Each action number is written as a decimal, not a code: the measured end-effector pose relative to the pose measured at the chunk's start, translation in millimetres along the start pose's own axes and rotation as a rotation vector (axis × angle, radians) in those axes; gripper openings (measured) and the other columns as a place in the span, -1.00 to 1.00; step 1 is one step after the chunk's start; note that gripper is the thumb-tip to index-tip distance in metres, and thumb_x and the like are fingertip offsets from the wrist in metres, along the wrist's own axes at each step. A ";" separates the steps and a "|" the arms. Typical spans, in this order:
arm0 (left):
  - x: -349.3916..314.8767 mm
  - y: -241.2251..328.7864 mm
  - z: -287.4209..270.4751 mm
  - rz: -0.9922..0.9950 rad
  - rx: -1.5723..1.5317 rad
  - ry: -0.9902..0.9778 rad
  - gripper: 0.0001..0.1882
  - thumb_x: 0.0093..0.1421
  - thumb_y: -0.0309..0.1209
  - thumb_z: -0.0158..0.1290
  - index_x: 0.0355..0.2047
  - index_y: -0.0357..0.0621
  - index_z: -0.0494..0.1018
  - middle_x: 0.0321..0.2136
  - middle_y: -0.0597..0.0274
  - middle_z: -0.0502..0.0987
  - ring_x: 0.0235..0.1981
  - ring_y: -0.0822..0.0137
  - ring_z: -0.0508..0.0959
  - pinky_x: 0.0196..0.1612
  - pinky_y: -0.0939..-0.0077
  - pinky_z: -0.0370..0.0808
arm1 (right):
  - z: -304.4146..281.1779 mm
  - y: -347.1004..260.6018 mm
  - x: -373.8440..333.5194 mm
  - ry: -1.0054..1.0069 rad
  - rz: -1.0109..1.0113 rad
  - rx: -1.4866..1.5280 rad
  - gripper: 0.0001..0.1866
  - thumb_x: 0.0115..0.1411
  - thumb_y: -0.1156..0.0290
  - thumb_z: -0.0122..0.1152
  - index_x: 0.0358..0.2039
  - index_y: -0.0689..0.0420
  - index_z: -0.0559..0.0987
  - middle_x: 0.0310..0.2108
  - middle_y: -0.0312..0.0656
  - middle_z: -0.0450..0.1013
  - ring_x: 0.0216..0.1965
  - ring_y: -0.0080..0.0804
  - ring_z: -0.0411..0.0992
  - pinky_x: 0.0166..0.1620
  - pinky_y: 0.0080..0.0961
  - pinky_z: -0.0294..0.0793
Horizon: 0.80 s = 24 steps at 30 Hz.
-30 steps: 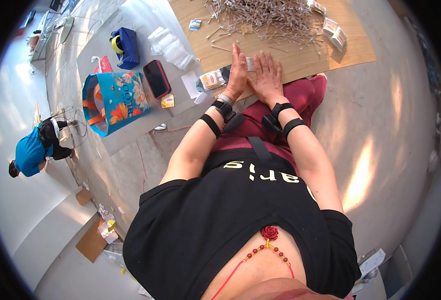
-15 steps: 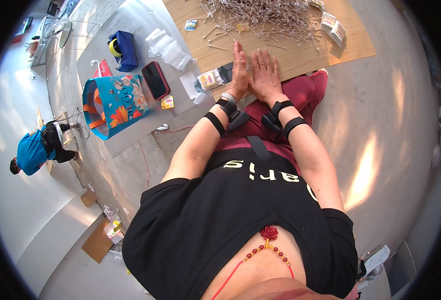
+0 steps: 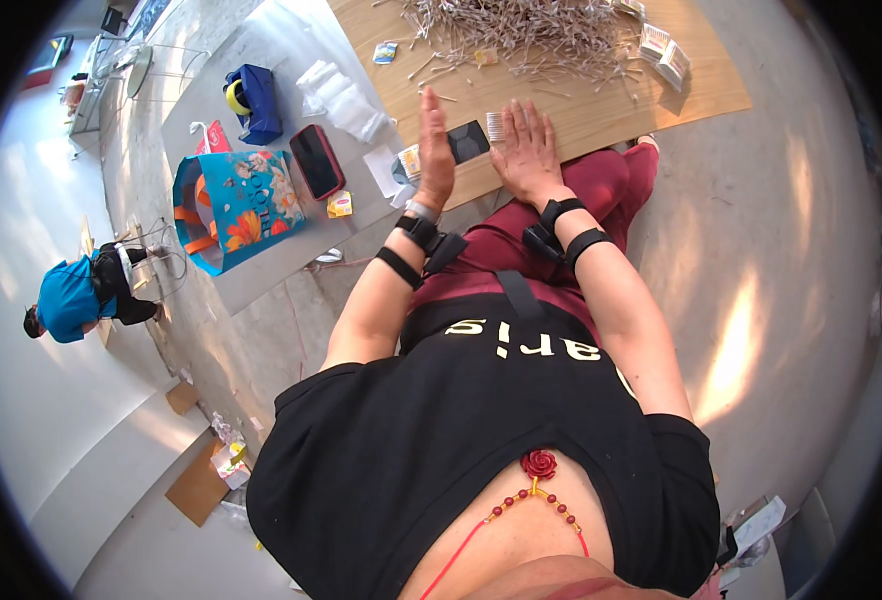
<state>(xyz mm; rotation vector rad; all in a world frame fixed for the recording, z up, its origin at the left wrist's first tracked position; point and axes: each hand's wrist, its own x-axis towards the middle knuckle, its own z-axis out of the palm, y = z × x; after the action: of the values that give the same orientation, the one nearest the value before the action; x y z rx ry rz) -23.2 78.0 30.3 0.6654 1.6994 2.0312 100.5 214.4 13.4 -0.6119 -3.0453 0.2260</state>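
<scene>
My right hand (image 3: 531, 155) lies flat with its fingers stretched out near the front edge of the wooden board (image 3: 701, 95). A small row of cotton swabs (image 3: 494, 127) shows beside its index finger; the palm hides the rest. My left hand (image 3: 436, 155) is turned on edge, fingers straight and upright, and grips nothing I can see. Between the hands sits a dark rectangular piece (image 3: 468, 142). Just left of my left hand is a pack of cotton swabs (image 3: 410, 161), partly hidden by that hand. Beyond both hands spreads a large heap of loose cotton swabs (image 3: 536, 40).
Filled swab packs (image 3: 664, 55) stand at the board's right. Leftward are clear plastic bags (image 3: 346, 105), a phone (image 3: 317, 162), a blue tape dispenser (image 3: 254, 105), a flowered bag (image 3: 246, 205) and a yellow packet (image 3: 340, 204). A person in blue (image 3: 71, 300) bends far left.
My left hand has moved left, away from my right hand, uncovering the dark piece and the row of swabs. It now covers part of the swab pack. My right hand has barely moved.
</scene>
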 end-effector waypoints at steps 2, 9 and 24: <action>-16.8 16.7 -25.3 0.054 0.260 0.077 -0.31 0.61 -0.08 -0.27 0.54 -0.30 -0.03 0.56 -0.09 0.00 0.60 0.07 -0.06 0.58 0.23 -0.13 | -2.2 -2.7 0.3 -0.021 -0.007 0.003 -0.10 0.44 -0.10 -0.10 0.59 0.15 -0.05 0.64 -0.14 -0.25 0.64 -0.11 -0.43 0.59 0.01 -0.49; -52.8 8.4 -57.3 0.119 1.066 0.060 -0.27 0.54 -0.18 -0.14 0.55 -0.32 -0.04 0.57 -0.17 -0.06 0.60 -0.15 -0.16 0.57 0.03 -0.19 | -1.8 -29.8 0.7 -0.015 -0.081 0.024 -0.11 0.42 -0.11 -0.08 0.58 0.14 0.02 0.63 -0.13 -0.16 0.65 -0.15 -0.37 0.60 -0.02 -0.48; -61.1 1.2 -40.9 0.016 1.333 -0.005 -0.12 0.53 0.09 -0.20 0.57 -0.30 -0.15 0.60 -0.15 -0.24 0.62 -0.11 -0.33 0.54 -0.19 -0.34 | 0.9 -52.8 -5.3 0.034 -0.156 0.067 -0.13 0.40 -0.12 -0.05 0.55 0.16 0.13 0.61 -0.10 -0.07 0.64 -0.12 -0.31 0.59 0.03 -0.49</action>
<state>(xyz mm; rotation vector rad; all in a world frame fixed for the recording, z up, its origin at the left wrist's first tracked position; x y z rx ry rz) 1.4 9.5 19.5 0.9990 2.8959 0.6139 85.2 164.0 20.2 -0.3688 -3.0186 0.3076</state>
